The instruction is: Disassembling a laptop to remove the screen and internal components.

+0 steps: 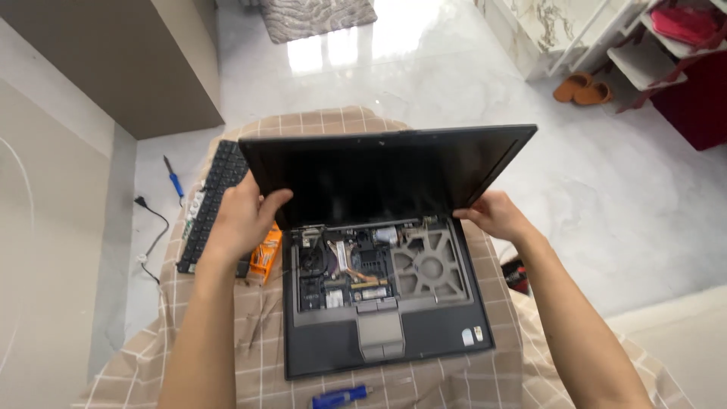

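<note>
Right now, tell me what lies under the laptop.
The laptop, keyboard removed, sits on a beige checked cloth. Both hands, left and right, grip its screen. Whatever is beneath the cloth is hidden.

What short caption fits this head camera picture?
Left hand and right hand grip the screen of an opened-up laptop on a checked cloth.
</note>
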